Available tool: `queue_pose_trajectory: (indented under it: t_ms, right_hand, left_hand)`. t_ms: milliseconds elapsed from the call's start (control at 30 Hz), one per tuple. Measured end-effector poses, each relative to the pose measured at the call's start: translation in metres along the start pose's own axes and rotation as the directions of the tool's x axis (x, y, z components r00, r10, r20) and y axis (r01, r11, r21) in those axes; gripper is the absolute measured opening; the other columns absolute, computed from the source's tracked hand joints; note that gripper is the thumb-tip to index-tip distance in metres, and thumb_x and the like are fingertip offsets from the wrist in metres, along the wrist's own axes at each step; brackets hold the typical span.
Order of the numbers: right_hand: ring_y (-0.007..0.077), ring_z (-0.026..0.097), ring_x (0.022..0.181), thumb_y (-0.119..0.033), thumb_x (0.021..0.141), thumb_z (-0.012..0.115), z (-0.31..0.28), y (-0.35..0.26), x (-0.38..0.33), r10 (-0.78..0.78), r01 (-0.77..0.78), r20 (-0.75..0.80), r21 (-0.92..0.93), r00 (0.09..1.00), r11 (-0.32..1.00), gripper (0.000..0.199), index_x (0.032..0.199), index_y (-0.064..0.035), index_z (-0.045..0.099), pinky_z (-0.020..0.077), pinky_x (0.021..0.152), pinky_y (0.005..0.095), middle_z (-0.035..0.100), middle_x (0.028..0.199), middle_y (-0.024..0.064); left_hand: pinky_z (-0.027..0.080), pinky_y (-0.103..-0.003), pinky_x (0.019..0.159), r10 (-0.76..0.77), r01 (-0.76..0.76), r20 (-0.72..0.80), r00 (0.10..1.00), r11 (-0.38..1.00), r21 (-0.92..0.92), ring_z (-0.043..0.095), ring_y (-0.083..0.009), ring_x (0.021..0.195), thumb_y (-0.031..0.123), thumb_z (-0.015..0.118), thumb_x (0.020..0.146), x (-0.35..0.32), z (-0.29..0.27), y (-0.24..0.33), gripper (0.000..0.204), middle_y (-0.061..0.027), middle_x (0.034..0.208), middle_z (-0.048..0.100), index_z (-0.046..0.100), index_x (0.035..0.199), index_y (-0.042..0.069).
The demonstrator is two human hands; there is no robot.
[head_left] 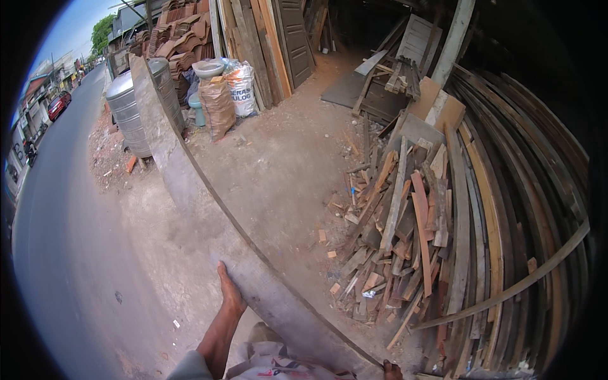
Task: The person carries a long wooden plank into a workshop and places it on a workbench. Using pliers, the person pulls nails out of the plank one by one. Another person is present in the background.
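Observation:
A long, wide grey wooden plank (218,215) runs from the lower right of the view up to the far left, slanting across in front of me. My left hand (232,295) holds its near left edge, the thumb lying up against the board and the other fingers hidden. At the bottom, my right hand (392,370) grips the plank's near end, its fingertips curled over the edge and most of it cut off by the view. The plank's far end stands up in front of dented metal tanks (128,107).
Scrap wood (405,234) is heaped on the right, beside long stacked boards (506,190). Filled sacks (217,107), roof tiles (180,35) and leaning planks (253,57) stand at the back. A paved road (60,190) with a red car (59,106) passes on the left.

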State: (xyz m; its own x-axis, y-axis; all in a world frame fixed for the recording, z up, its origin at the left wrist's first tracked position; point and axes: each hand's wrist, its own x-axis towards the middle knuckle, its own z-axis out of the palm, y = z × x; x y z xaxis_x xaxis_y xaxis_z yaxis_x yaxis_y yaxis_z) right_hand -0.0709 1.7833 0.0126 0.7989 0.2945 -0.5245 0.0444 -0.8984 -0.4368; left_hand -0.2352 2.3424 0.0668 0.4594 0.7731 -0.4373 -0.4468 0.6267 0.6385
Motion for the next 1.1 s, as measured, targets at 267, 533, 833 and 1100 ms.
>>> queue_pose_trajectory:
  t_ms: [267,533,833,1100]
  right_hand:
    - [0.0399,0.059,0.087,-0.055,0.1,0.036,0.034,-0.056,0.076,0.079,-0.068,-0.11,0.095,0.991,0.993,0.068,0.103,0.0054,0.066,0.0455,0.077,0.0495,0.064,0.089,0.0264]
    - [0.0323,0.057,0.074,-0.055,0.1,0.037,0.065,-0.164,0.126,0.123,-0.103,-0.233,0.096,0.965,0.99,0.067,0.097,0.0049,0.067,0.0451,0.067,0.0473,0.063,0.076,0.0202]
    - [0.0226,0.047,0.06,-0.055,0.1,0.038,0.069,-0.267,0.204,0.25,-0.202,-0.185,0.246,0.95,0.948,0.068,0.082,0.0045,0.064,0.0373,0.054,0.0444,0.052,0.059,0.0095]
    - [0.0239,0.048,0.061,-0.052,0.101,0.035,0.038,-0.371,0.3,0.316,-0.256,-0.099,0.387,0.944,0.886,0.068,0.081,0.0057,0.064,0.0369,0.055,0.0456,0.053,0.06,0.012]
  left_hand:
    - [0.037,-0.052,0.109,-0.109,0.109,0.015,0.994,0.994,0.007,0.048,-0.0354,0.129,0.077,0.034,0.089,0.119,0.07,0.036,0.091,-0.0176,0.142,0.048,0.036,0.148,0.007]
    - [0.038,-0.052,0.108,-0.173,0.192,0.279,0.944,0.981,-0.04,0.047,-0.0356,0.13,0.077,0.032,0.09,0.258,0.115,0.095,0.094,-0.0185,0.145,0.043,0.03,0.15,0.005]
    - [0.037,-0.05,0.11,-0.209,0.197,0.326,0.922,0.978,0.07,0.047,-0.0346,0.131,0.073,0.029,0.093,0.4,0.193,0.101,0.089,-0.0185,0.145,0.044,0.029,0.151,0.005]
    - [0.036,-0.052,0.11,-0.245,0.204,0.287,0.926,0.965,0.165,0.046,-0.0346,0.132,0.074,0.031,0.093,0.535,0.281,0.105,0.089,-0.018,0.145,0.044,0.031,0.15,0.006]
